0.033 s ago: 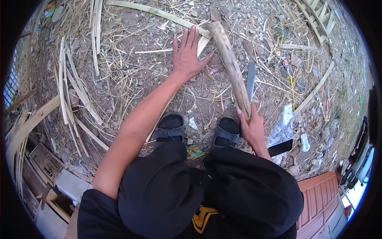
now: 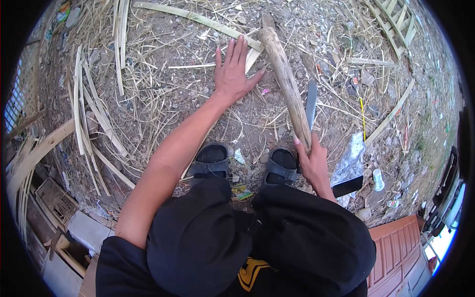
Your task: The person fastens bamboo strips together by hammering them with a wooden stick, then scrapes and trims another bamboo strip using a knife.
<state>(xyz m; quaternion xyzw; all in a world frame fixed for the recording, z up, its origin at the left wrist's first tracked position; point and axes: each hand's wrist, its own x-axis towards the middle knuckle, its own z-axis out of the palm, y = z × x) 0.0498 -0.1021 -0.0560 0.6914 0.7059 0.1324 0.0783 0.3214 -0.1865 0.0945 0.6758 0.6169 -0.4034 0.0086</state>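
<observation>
My left hand (image 2: 231, 73) is spread flat near the ground, fingers apart. Its fingertips reach the right end of a long pale-green bamboo strip (image 2: 198, 19). A short pale strip (image 2: 252, 58) lies between that end and my thumb. My right hand (image 2: 314, 161) is closed round the near end of a thick, round wooden stick (image 2: 287, 76), thumb on the left and fingers on the right. The stick slants away from me to the far left. Right beside it is a knife with a broad grey blade (image 2: 311, 101); its handle is hidden by the stick and hand.
Split strips (image 2: 79, 99) and shavings litter the ground at left. A clear plastic bag (image 2: 349, 158), a dark flat object (image 2: 347, 186) and a white cup (image 2: 378, 179) lie at right. A slatted wooden frame (image 2: 393, 22) is far right. My sandals (image 2: 280, 168) stand near the stick.
</observation>
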